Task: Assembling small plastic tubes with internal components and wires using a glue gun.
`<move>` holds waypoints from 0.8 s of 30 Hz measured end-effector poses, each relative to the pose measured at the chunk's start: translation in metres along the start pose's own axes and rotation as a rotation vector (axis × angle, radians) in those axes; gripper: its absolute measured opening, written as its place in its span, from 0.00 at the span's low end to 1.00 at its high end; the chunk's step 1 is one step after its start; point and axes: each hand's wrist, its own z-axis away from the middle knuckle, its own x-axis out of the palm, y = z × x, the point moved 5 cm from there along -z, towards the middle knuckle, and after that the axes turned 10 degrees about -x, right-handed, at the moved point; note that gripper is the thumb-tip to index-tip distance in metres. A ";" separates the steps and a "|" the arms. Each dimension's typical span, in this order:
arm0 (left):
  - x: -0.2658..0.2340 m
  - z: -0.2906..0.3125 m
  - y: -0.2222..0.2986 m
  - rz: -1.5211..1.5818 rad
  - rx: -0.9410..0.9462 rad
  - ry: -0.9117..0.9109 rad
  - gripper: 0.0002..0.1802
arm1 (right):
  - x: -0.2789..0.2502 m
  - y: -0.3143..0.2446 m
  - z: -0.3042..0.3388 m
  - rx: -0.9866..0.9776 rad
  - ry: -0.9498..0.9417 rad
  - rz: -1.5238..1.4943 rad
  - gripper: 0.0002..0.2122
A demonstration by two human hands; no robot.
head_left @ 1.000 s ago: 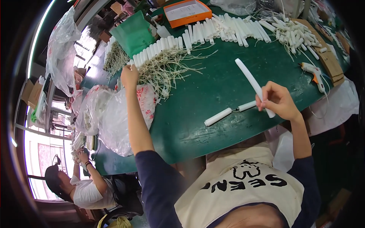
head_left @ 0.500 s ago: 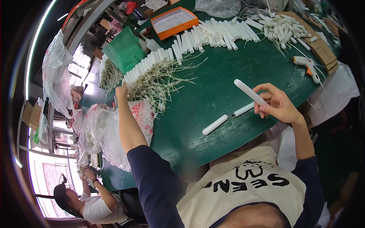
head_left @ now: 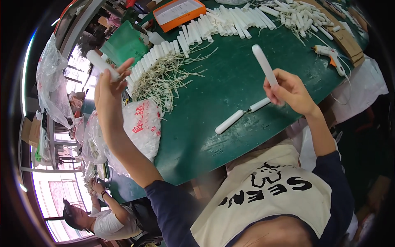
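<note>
In my raised left hand (head_left: 109,99), at the left side of the table, the thumb and fingers grip a short white plastic tube (head_left: 98,61). My right hand (head_left: 291,91) pinches the lower end of a longer white tube (head_left: 263,61); its rounded tip points up and away. On the table between my hands, nearer the right one, lie a white tube (head_left: 229,122) and a second white tube (head_left: 260,104), end to end, with a bit of wire between them. Beyond my left hand runs a row of white tubes (head_left: 154,54) with thin pale wires (head_left: 166,78) trailing from them.
More white tubes (head_left: 230,20) are spread along the far side, near an orange box (head_left: 179,15). A glue gun (head_left: 331,57) lies at the right edge beside cardboard (head_left: 349,48). Plastic bags (head_left: 142,127) sit at the left; a co-worker (head_left: 109,222) works beyond them.
My left hand has come up and left from the tube row with a white tube in it. My right hand has shifted slightly up and left, its tube tilting more upright.
</note>
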 end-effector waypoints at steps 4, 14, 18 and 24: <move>0.056 0.039 -0.004 0.235 -0.096 -0.355 0.19 | -0.002 0.000 -0.007 -0.152 0.064 0.128 0.07; 0.118 0.057 -0.051 0.210 -0.155 -0.447 0.16 | -0.031 0.000 0.003 -0.272 0.282 -0.026 0.15; 0.130 0.050 -0.083 0.165 -0.204 -0.408 0.19 | -0.029 -0.005 0.004 -0.340 0.226 -0.061 0.19; 0.143 0.064 -0.080 0.386 -0.295 -0.547 0.17 | 0.000 0.008 -0.005 -0.354 0.003 0.150 0.19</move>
